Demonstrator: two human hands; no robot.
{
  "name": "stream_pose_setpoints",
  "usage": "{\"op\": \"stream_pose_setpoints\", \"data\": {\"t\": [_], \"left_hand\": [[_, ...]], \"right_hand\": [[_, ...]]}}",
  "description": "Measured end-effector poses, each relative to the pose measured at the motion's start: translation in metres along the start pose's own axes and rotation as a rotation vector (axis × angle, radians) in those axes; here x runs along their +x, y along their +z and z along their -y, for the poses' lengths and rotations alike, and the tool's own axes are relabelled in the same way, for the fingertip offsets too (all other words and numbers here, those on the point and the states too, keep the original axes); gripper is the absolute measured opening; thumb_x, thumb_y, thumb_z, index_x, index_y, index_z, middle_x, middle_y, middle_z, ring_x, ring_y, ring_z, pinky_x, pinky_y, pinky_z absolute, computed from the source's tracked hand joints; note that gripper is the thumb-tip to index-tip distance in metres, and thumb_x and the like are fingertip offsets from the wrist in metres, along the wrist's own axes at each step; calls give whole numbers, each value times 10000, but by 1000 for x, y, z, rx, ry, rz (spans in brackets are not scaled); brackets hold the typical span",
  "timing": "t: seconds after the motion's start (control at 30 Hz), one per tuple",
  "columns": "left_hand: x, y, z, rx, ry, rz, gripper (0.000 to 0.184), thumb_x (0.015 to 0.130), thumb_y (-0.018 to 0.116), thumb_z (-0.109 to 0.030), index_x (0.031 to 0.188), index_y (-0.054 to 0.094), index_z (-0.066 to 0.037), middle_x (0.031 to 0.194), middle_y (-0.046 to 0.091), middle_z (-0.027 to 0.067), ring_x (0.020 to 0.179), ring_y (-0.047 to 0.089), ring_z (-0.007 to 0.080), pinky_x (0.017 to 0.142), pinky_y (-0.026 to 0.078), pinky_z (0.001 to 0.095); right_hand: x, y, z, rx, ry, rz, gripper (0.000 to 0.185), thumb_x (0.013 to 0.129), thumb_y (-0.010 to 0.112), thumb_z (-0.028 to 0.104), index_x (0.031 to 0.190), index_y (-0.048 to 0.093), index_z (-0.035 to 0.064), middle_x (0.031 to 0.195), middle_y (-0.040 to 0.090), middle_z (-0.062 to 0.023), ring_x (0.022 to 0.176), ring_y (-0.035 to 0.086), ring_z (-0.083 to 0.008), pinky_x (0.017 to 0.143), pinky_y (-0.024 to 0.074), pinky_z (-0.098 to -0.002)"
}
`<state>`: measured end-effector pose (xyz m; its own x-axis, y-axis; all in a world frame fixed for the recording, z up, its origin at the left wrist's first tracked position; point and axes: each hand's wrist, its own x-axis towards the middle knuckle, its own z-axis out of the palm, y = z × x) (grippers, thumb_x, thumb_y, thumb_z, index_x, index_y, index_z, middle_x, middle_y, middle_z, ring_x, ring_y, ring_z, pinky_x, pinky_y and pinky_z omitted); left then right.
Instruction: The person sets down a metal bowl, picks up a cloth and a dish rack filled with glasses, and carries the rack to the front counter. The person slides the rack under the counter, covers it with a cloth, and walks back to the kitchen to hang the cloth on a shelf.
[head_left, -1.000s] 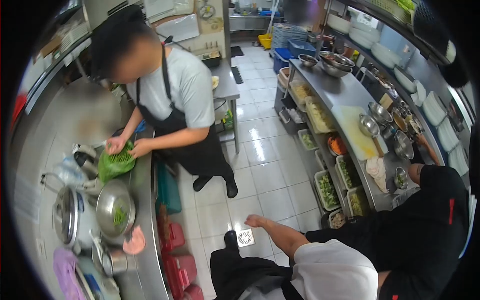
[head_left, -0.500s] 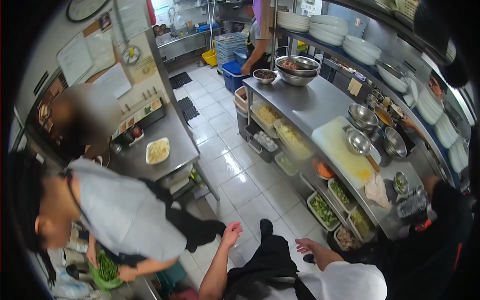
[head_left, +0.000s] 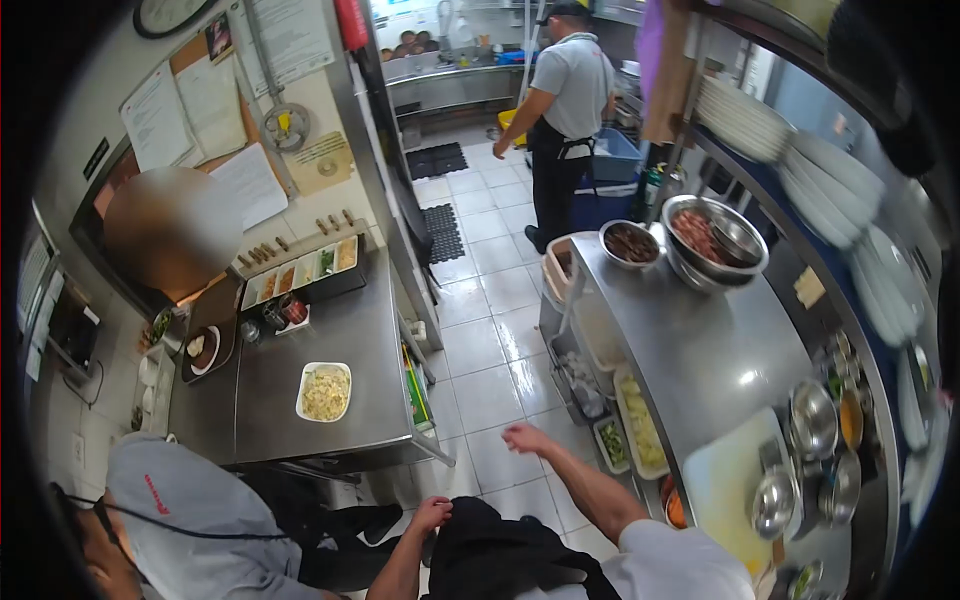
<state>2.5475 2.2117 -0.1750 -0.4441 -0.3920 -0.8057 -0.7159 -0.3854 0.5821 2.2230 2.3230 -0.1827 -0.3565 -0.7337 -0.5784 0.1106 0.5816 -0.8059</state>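
Low in the head view, my left hand (head_left: 432, 515) hangs in front of my black apron (head_left: 500, 555), its fingers curled; whether it holds anything is too small to tell. My right hand (head_left: 525, 438) reaches forward over the tiled floor (head_left: 480, 350), with fingers apart and nothing in them. Left of my hands stands a steel table (head_left: 270, 400) bearing a white dish of pale food (head_left: 325, 391). On the right is a steel counter (head_left: 690, 350) with a small bowl of dark food (head_left: 630, 243) and a large bowl of reddish food (head_left: 713, 240).
A co-worker in grey (head_left: 190, 510) is close at the lower left. Another person (head_left: 572, 90) stands in the aisle ahead. Food containers (head_left: 640, 420) sit under the right counter, a cutting board (head_left: 735, 480) on it. Black mats (head_left: 443, 233) lie on the floor.
The view has turned and moved forward, so the left table and right counter look nearer. The person in the aisle shows fully now. My right hand is stretched further forward.
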Motion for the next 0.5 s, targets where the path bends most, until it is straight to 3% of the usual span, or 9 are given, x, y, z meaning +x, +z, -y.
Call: {"op": "stream_pose_setpoints", "data": {"t": [0.1, 0.17, 0.2, 0.27, 0.33, 0.37, 0.4, 0.43, 0.5], "left_hand": [[49, 11, -47, -100, 6, 71, 338, 855, 674, -230, 1141, 595, -68, 954, 642, 46, 752, 607, 123, 595, 488, 273], [89, 18, -100, -86, 8, 111, 273, 862, 666, -258, 1057, 641, -68, 929, 663, 36, 747, 604, 111, 603, 480, 274], [104, 17, -120, -63, -8, 139, 273, 862, 666, -258, 1057, 641, -68, 929, 663, 36, 747, 604, 111, 603, 480, 274], [156, 23, -186, 34, 33, 238, 237, 866, 662, -285, 969, 676, -72, 870, 675, 29, 760, 615, 109, 605, 477, 261], [165, 25, -273, 142, 42, 258, 236, 870, 659, -301, 896, 694, -69, 823, 683, 31, 758, 614, 100, 625, 471, 248], [172, 25, -320, 52, 109, 336, 242, 872, 658, -303, 881, 696, -64, 818, 683, 34, 740, 602, 94, 630, 467, 246], [183, 22, -366, -41, 173, 413, 250, 875, 657, -306, 866, 698, -60, 813, 683, 38, 722, 591, 89, 636, 462, 245], [199, 23, -410, -59, 235, 398, 268, 881, 648, -309, 820, 701, -54, 793, 681, 41, 710, 577, 88, 649, 455, 241], [270, 14, -477, 202, 442, 238, 286, 882, 645, -307, 750, 678, -56, 774, 671, 35, 655, 547, 92, 618, 449, 251]], "right_hand": [[79, -48, 87, -4, -58, -5, 328, 866, 607, 337, 1030, 647, 56, 821, 651, -25, 710, 611, -126, 637, 498, -297], [144, -83, 112, -264, -274, -285, 340, 848, 601, 324, 992, 661, 23, 863, 688, -125, 752, 658, -223, 661, 512, -364], [159, -92, 104, -250, -244, -308, 340, 848, 601, 324, 992, 661, 23, 863, 688, -125, 752, 658, -223, 661, 512, -364], [184, -131, 100, -566, -292, -366, 386, 833, 573, 348, 967, 664, -3, 915, 672, -229, 829, 661, -344, 714, 509, -433], [192, -161, 75, -719, -129, -187, 446, 839, 529, 393, 974, 661, -10, 927, 646, -263, 868, 631, -425, 750, 491, -485], [190, -172, 71, -757, 56, -20, 485, 855, 481, 417, 882, 677, -26, 994, 650, -253, 974, 629, -382, 853, 482, -439], [200, -183, 40, -770, 71, 114, 563, 908, 423, 483, 1032, 663, -10, 1126, 624, -250, 1071, 603, -360, 909, 466, -422], [193, -193, 30, -715, 239, 196, 561, 916, 400, 506, 1127, 603, 27, 1187, 593, -227, 1115, 569, -368, 933, 443, -461], [161, -205, 75, -383, 719, 180, 606, 931, 355, 551, 1318, 482, 101, 1308, 532, -181, 1203, 502, -384, 981, 396, -538]]}}
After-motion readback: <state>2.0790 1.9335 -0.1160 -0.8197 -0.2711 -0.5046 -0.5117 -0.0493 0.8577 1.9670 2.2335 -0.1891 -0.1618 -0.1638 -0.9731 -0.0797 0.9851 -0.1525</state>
